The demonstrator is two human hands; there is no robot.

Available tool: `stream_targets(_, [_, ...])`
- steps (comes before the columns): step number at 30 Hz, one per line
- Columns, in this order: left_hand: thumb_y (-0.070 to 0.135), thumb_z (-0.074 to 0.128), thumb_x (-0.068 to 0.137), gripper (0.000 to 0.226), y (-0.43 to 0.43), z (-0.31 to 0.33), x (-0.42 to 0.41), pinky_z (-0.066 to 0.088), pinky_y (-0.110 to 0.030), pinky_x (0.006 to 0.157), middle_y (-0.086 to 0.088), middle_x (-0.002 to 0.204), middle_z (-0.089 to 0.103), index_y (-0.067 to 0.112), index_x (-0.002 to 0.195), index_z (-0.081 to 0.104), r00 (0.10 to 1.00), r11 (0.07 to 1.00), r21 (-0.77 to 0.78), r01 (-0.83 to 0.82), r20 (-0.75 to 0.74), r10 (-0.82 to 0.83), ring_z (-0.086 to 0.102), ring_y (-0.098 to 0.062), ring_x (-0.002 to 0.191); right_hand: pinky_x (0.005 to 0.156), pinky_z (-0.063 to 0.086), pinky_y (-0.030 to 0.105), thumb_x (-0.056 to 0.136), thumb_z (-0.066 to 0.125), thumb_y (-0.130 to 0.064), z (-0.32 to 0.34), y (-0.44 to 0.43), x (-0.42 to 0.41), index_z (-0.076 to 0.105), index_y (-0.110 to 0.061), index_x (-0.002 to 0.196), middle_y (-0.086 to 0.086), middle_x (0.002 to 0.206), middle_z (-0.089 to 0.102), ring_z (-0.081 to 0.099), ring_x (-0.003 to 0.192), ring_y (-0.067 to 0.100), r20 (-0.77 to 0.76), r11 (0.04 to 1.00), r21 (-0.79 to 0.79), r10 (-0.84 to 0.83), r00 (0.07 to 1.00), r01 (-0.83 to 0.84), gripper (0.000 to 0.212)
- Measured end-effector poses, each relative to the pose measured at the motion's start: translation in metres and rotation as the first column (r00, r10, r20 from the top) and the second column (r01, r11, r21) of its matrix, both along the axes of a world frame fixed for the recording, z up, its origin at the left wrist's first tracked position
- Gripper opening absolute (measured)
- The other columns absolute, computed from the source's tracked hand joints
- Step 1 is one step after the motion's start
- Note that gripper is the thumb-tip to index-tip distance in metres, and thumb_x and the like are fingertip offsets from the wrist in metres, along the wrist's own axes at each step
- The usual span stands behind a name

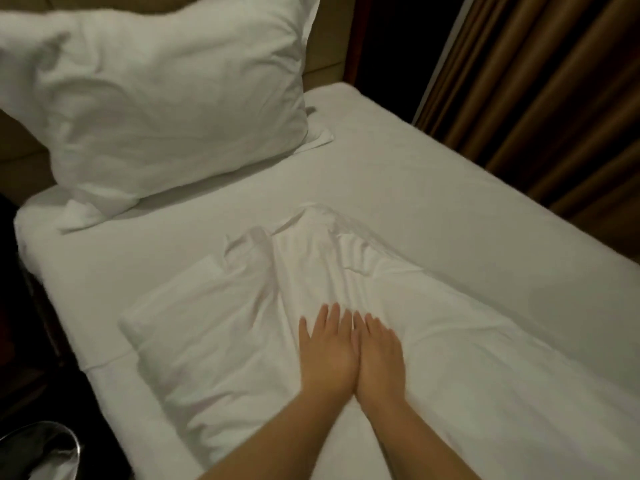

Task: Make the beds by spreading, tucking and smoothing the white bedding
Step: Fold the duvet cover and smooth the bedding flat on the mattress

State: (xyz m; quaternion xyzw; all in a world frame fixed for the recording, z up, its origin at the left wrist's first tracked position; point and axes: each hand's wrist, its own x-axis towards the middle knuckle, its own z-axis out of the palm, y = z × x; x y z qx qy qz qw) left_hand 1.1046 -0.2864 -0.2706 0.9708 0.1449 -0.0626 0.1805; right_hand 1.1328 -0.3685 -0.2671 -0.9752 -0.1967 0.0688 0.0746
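Left hand (327,348) and right hand (379,351), released flat, press duvet (207,341) below pillow (166,98); pushing could bunch folds.

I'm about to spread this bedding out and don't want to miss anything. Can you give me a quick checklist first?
1. Left hand and right hand flat on the top sheet: ok.
2. Top sheet spread across the bed: not ok, it lies bunched in the middle.
3. Top sheet smooth: not ok, creases run ahead of the hands.
4. Bottom sheet smooth: ok.
5. Pillow at the head of the bed: ok.
6. Far edge by the curtain tucked: cannot tell.
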Motion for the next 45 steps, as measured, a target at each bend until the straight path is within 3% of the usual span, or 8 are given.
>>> stream_targets(3, [0.032, 0.032, 0.085, 0.048, -0.035, 0.021, -0.063, 0.027, -0.048, 0.097, 0.001, 0.116, 0.068, 0.023, 0.105, 0.074, 0.991, 0.996, -0.031, 0.088, -0.094, -0.091, 0.061, -0.021, 0.115, 0.087, 0.053, 0.037, 0.050, 0.088, -0.032, 0.028, -0.040, -0.053, 0.071, -0.016, 0.112, 0.003, 0.109, 0.072, 0.069, 0.099, 0.019, -0.039, 0.996, -0.082, 0.041, 0.998, -0.044, 0.065])
stream_targets(5, [0.033, 0.024, 0.089, 0.053, -0.053, 0.048, -0.096, 0.021, -0.050, 0.105, 0.002, 0.135, 0.056, 0.026, 0.127, 0.061, 0.986, 0.994, -0.030, 0.101, -0.127, -0.104, 0.046, -0.021, 0.131, 0.105, 0.040, 0.039, 0.073, 0.076, -0.033, 0.063, -0.063, -0.091, 0.049, -0.019, 0.137, 0.003, 0.133, 0.059, 0.056, 0.123, 0.019, -0.077, 0.995, -0.094, 0.020, 0.997, -0.027, 0.071])
stream_targets(7, [0.037, 0.017, 0.099, 0.051, -0.069, 0.072, -0.122, 0.013, -0.055, 0.111, 0.004, 0.154, 0.029, 0.028, 0.148, 0.028, 0.961, 0.980, -0.110, 0.167, -0.207, -0.186, 0.020, -0.020, 0.144, 0.118, 0.014, 0.036, 0.097, 0.046, -0.029, 0.083, -0.086, -0.123, 0.017, -0.021, 0.152, 0.000, 0.153, 0.033, 0.029, 0.142, 0.017, -0.104, 0.994, -0.108, -0.020, 0.994, 0.009, 0.063])
stream_targets(12, [0.048, 0.018, 0.101, 0.055, -0.111, 0.138, -0.195, 0.007, -0.059, 0.112, 0.000, 0.160, 0.003, 0.034, 0.151, 0.001, 0.951, 0.966, -0.167, 0.199, -0.206, -0.232, 0.006, -0.020, 0.147, 0.116, 0.009, 0.042, 0.099, 0.033, -0.032, 0.135, -0.138, -0.203, 0.004, -0.031, 0.153, -0.008, 0.138, 0.052, 0.043, 0.131, 0.011, -0.200, 0.963, -0.033, -0.268, 0.942, 0.267, 0.061])
stream_targets(17, [0.043, 0.019, 0.103, 0.053, -0.140, 0.182, -0.262, 0.001, -0.054, 0.114, -0.002, 0.160, 0.001, 0.033, 0.151, 0.001, 0.955, 0.954, 0.024, 0.297, -0.020, -0.297, 0.002, -0.019, 0.147, 0.117, 0.010, 0.048, 0.102, 0.031, -0.040, 0.174, -0.169, -0.265, 0.004, -0.030, 0.153, -0.004, 0.152, 0.036, 0.037, 0.137, 0.019, -0.183, 0.935, -0.030, -0.354, 0.917, 0.354, 0.059])
stream_targets(26, [0.041, 0.022, 0.103, 0.055, -0.162, 0.200, -0.320, 0.003, -0.051, 0.116, -0.006, 0.160, -0.006, 0.031, 0.152, -0.001, 0.908, 0.897, 0.141, 0.418, -0.057, -0.414, -0.001, -0.023, 0.147, 0.117, 0.007, 0.049, 0.102, 0.029, -0.042, 0.228, -0.213, -0.326, 0.003, -0.027, 0.153, 0.001, 0.160, 0.014, 0.017, 0.146, 0.023, -0.081, 0.892, -0.023, -0.451, 0.889, 0.451, 0.060])
stream_targets(37, [0.042, 0.024, 0.102, 0.056, -0.192, 0.247, -0.291, 0.005, -0.051, 0.116, -0.004, 0.160, -0.004, 0.032, 0.152, -0.001, 0.761, 0.745, 0.249, 0.619, 0.043, -0.647, 0.000, -0.021, 0.148, 0.117, 0.001, 0.049, 0.102, 0.031, -0.036, 0.257, -0.254, -0.357, 0.001, -0.028, 0.154, 0.000, 0.161, 0.006, 0.005, 0.148, 0.023, -0.066, 0.721, 0.025, -0.690, 0.721, 0.693, 0.060])
stream_targets(45, [0.041, 0.023, 0.102, 0.057, -0.194, 0.215, -0.253, 0.003, -0.054, 0.115, -0.003, 0.160, -0.006, 0.031, 0.151, -0.003, 0.791, 0.762, 0.295, 0.577, 0.031, -0.611, -0.011, -0.022, 0.147, 0.116, 0.000, 0.054, 0.101, 0.032, -0.037, 0.219, -0.251, -0.333, -0.001, -0.035, 0.152, -0.004, 0.161, -0.003, -0.004, 0.148, 0.020, -0.168, 0.709, 0.047, -0.689, 0.705, 0.704, 0.061])
